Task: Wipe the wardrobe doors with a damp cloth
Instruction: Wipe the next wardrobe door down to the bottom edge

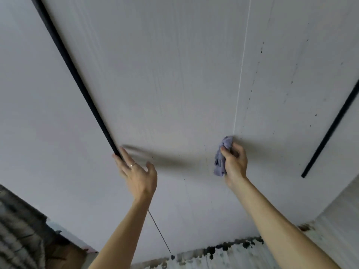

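The white wardrobe door fills most of the head view. A bunched bluish-purple cloth is gripped in my right hand and pressed against the door, just under the thin vertical seam between two panels. My left hand, wearing a ring, lies flat with straight fingers against the door beside the lower end of the long black handle strip. Small dark specks dot the panel to the right of the seam.
A second black handle strip runs down the right panel. Along the bottom edge, a stained floor with dark blotches shows. A striped grey fabric thing sits at the lower left. A thin dark cord hangs below my left forearm.
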A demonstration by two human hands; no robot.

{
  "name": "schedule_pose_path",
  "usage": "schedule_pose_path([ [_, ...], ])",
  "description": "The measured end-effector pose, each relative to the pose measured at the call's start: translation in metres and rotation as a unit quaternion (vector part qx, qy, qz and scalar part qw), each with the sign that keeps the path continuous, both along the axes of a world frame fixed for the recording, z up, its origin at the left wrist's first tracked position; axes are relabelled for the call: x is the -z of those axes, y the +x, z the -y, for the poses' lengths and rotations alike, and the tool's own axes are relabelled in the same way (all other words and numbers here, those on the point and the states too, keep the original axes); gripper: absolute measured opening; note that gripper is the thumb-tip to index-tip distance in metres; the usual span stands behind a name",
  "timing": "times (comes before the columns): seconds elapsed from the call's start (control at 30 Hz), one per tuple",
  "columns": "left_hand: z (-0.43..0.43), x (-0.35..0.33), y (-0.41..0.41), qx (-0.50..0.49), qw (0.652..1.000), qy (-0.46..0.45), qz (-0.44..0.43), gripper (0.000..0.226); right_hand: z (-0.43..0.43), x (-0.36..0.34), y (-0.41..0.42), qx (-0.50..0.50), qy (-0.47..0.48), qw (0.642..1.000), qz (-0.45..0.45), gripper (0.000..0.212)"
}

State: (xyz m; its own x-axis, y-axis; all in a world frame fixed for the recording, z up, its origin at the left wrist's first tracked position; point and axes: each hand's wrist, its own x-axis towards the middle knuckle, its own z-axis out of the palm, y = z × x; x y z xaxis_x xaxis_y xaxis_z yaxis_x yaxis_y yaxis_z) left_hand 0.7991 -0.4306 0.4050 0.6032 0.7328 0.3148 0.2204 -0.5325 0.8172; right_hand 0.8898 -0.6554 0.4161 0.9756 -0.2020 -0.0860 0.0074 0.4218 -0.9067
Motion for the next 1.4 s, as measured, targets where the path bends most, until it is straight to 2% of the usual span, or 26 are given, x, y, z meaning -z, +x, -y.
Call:
schedule_pose_path([
  [0.2, -0.006, 0.017, -0.001, -0.019, 0.997, 0.049, -0.063, 0.094, 0.035, 0.010, 0.021, 0.112, 0.025, 0.993, 0.021, 0.019],
  [0.33, -0.018, 0.026, -0.011, 0.005, 0.990, 0.105, -0.090, 0.093, 0.006, 0.017, 0.036, 0.181, 0.063, 0.981, 0.022, 0.026],
  [0.4, -0.024, 0.029, -0.017, 0.019, 0.986, 0.131, -0.105, 0.093, -0.023, 0.029, 0.038, 0.186, 0.068, 0.980, 0.023, 0.025],
  [0.47, -0.033, 0.032, -0.021, 0.021, 0.977, 0.167, -0.129, 0.094, -0.051, 0.041, 0.026, 0.184, 0.001, 0.982, 0.037, 0.034],
  [0.57, -0.052, 0.034, -0.028, 0.033, 0.959, 0.231, -0.160, 0.098, -0.069, 0.049, 0.003, 0.139, -0.206, 0.967, 0.061, 0.030],
  [0.63, -0.060, 0.032, -0.030, 0.048, 0.949, 0.272, -0.151, 0.098, -0.055, 0.039, 0.004, 0.136, -0.246, 0.956, 0.087, 0.028],
  [0.7, -0.069, 0.023, -0.031, 0.050, 0.942, 0.311, -0.115, 0.096, -0.037, 0.025, 0.015, 0.181, -0.140, 0.966, 0.122, 0.025],
  [0.8, -0.083, -0.003, -0.020, 0.036, 0.936, 0.349, -0.045, 0.093, -0.022, 0.017, 0.037, 0.257, -0.012, 0.965, 0.050, 0.035],
  [0.87, -0.092, -0.022, -0.009, 0.043, 0.920, 0.390, 0.008, 0.086, -0.037, 0.019, 0.037, 0.274, 0.026, 0.961, 0.020, 0.037],
  [0.93, -0.104, -0.027, 0.002, 0.048, 0.896, 0.438, 0.059, 0.076, -0.067, 0.022, 0.026, 0.264, 0.007, 0.964, 0.039, 0.042],
  [1.0, -0.122, -0.019, 0.008, 0.045, 0.860, 0.500, 0.089, 0.071, -0.092, 0.025, 0.006, 0.225, -0.050, 0.971, 0.071, 0.047],
  [1.07, -0.143, -0.010, 0.012, 0.047, 0.824, 0.556, 0.104, 0.075, -0.099, 0.031, -0.005, 0.176, -0.111, 0.973, 0.095, 0.047],
  [1.13, -0.160, -0.007, 0.016, 0.067, 0.803, 0.583, 0.109, 0.079, -0.085, 0.028, -0.001, 0.160, -0.126, 0.974, 0.096, 0.046],
  [1.2, -0.170, -0.007, 0.018, 0.083, 0.783, 0.606, 0.112, 0.077, -0.070, 0.020, 0.012, 0.203, -0.094, 0.971, 0.079, 0.040],
  [1.27, -0.172, -0.005, 0.021, 0.091, 0.773, 0.617, 0.121, 0.075, -0.062, 0.018, 0.028, 0.267, -0.030, 0.961, 0.061, 0.044],
  [1.33, -0.172, -0.003, 0.023, 0.089, 0.773, 0.613, 0.139, 0.074, -0.081, 0.018, 0.031, 0.297, 0.026, 0.954, 0.036, 0.053],
  [1.4, -0.172, -0.002, 0.025, 0.087, 0.774, 0.610, 0.146, 0.073, -0.121, 0.017, 0.016, 0.293, 0.037, 0.955, 0.008, 0.053],
])
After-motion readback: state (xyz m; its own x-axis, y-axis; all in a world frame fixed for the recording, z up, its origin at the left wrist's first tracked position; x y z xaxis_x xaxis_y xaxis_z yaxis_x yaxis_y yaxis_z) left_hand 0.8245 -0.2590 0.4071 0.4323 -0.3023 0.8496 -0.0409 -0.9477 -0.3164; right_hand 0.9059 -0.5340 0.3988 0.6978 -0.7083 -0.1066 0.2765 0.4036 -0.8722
